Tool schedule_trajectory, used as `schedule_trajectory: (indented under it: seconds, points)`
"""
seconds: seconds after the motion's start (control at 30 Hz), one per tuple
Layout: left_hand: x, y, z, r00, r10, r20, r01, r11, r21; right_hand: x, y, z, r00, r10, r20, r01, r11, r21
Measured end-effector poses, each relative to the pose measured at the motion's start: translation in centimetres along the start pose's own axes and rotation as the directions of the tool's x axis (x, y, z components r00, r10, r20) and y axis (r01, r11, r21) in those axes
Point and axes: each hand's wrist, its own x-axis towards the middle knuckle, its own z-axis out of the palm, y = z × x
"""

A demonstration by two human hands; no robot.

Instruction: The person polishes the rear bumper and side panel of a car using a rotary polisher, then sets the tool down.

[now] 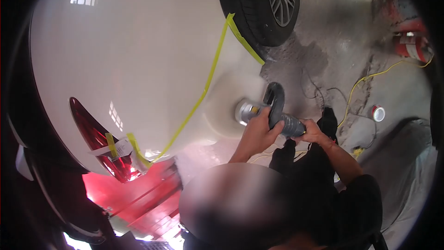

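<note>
A polisher-like power tool point(292, 124) with a dark body, a silver head and a black loop handle meets the pale car panel, its head against the surface. My left hand point(260, 133) is wrapped round the tool near its head and loop handle. Farther back, my right hand point(313, 132) grips the rear end of the body. Yellow-green tape point(203, 93) runs along the panel beside the worked patch, which looks duller than the paint around it.
A car wheel point(281, 0) is at the top. The red tail light point(98, 141) carries tape and paper. On the concrete floor lie a yellow cord point(355, 88), dark cables, and a white-and-red can point(378, 113). A red container point(411, 47) stands at right, above a grey cover point(397, 171).
</note>
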Motion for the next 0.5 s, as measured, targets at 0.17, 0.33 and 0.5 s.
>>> schedule_trajectory:
  seconds: [0.17, 0.33, 0.5]
  points:
    - [0.9, 2.3, -1.6, 0.976, 0.188, 0.114, -0.191, 0.982, 0.01, 0.5, 2.2, 4.8, 0.998, -0.014, 0.053, -0.008, 0.919, 0.395]
    - [-0.5, -1.5, -0.3, 0.874, 0.485, -0.024, -0.47, 0.857, 0.214, -1.0, 0.1, 9.8, 0.999, 0.048, 0.006, -0.045, 0.868, 0.494]
    - [-2.9, -7.0, 3.7, 0.736, 0.6, -0.315, -0.502, 0.795, 0.34, 0.0, 4.2, 15.1, 0.999, 0.018, 0.04, -0.034, 0.898, 0.439]
